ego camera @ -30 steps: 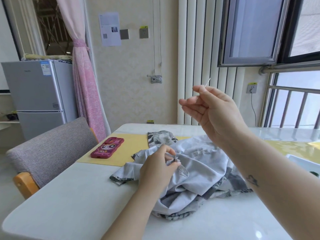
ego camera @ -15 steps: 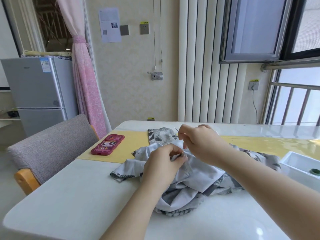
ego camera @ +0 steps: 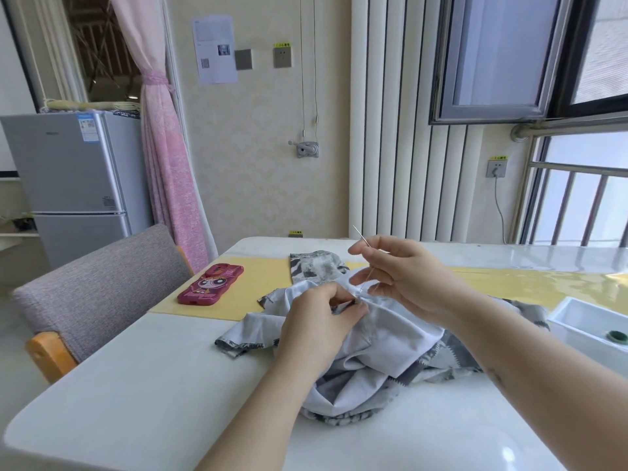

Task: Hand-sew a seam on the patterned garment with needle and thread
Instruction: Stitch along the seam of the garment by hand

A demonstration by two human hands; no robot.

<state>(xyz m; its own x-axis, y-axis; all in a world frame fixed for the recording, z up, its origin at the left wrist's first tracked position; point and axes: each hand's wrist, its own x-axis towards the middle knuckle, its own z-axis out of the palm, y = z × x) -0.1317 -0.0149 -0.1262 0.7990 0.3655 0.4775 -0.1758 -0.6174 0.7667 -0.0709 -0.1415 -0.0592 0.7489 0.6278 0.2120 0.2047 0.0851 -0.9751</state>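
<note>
**A fresh stitch is being drawn up from the seam.**

The thin silver needle (ego camera: 361, 236) is pinched between thumb and forefinger of the right hand (ego camera: 407, 277), point aimed up and away, and a pale thread (ego camera: 368, 282) runs from it down to the fold. That fold of the grey-and-white patterned garment (ego camera: 390, 338) is pinched by the left hand (ego camera: 323, 328), the rest lying bunched on the glossy white table (ego camera: 136, 385). Half a second ago the right hand was down at the cloth. It is now lifted just above it, so a stitch is judged taken, with slack left to pull through. A pink cartoon phone case (ego camera: 210, 283) lies well apart.
</note>
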